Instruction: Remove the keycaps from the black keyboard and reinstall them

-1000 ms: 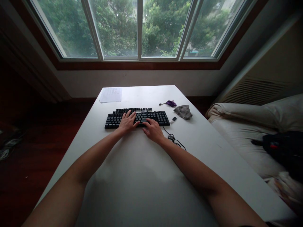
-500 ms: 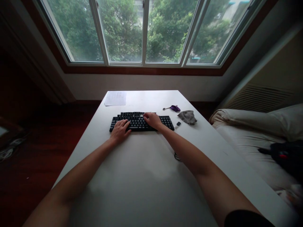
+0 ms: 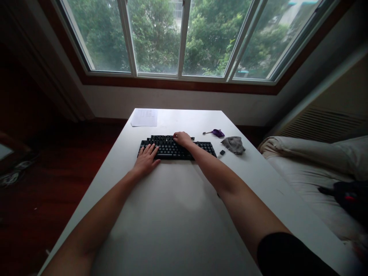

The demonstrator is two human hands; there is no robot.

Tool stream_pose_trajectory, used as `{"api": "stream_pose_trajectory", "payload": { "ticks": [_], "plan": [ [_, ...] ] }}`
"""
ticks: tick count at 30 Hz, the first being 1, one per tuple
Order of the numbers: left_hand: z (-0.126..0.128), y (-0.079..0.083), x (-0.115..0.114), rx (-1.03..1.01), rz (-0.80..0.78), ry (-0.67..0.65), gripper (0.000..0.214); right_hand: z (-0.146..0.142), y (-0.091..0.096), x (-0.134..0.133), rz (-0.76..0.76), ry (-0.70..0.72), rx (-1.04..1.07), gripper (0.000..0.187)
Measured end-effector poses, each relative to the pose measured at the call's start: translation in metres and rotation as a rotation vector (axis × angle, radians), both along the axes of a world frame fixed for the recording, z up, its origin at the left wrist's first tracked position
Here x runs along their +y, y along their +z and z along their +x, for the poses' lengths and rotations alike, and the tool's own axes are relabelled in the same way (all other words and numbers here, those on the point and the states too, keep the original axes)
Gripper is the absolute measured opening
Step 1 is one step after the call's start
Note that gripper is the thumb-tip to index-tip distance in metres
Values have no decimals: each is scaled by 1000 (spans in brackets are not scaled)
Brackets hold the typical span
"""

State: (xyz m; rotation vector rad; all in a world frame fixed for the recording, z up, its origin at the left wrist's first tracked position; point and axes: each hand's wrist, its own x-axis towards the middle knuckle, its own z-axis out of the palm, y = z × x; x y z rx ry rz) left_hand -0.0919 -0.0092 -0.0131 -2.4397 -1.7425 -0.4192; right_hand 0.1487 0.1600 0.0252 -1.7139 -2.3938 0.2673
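Observation:
A black keyboard [image 3: 172,151] lies across the white table. Over its left end rests my left hand [image 3: 146,159], flat with the fingers spread. Just behind the keyboard runs a row of small loose black keycaps [image 3: 161,138]. My right hand [image 3: 182,138] reaches over the keyboard to this row, fingertips bent down and drawn together. What they hold, if anything, is too small and too hidden to make out. My right forearm covers part of the keyboard's right half.
Right of the keyboard are a grey cloth [image 3: 234,145], a purple-handled brush [image 3: 217,133] and a small dark piece [image 3: 222,153]. A paper sheet [image 3: 144,117] lies at the table's far left corner. A cushioned seat [image 3: 304,176] stands to the right.
My right hand has moved from over the keyboard's upper keys back to the row of keycaps. The left hand stays on the keyboard, its fingers a little more spread. The view has shifted slightly.

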Motion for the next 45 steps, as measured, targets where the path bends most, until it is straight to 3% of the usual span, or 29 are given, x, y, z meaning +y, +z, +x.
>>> {"api": "stream_pose_trajectory", "payload": {
  "ticks": [6, 13, 17, 21, 27, 45],
  "plan": [
    [1, -2, 1, 0, -8, -10, 70, -4, -5, 3, -20, -47, 4, 24],
    [2, -1, -2, 13, 7, -64, 68, 0, 2, 7, -36, -53, 50, 23],
    [7, 4, -5, 31, -9, -144, 65, 7, 8, 7, 7, 29, 135, 20],
    [12, 7, -5, 39, -29, -200, 63, 10, 13, 6, -81, 197, 199, 17],
    [9, 4, -4, 15, -17, -210, 63, 4, 19, 7, -263, 318, 208, 21],
    [10, 11, -9, -12, -25, -191, 61, -8, 27, 19, -435, 346, 112, 24]
  ]
}}
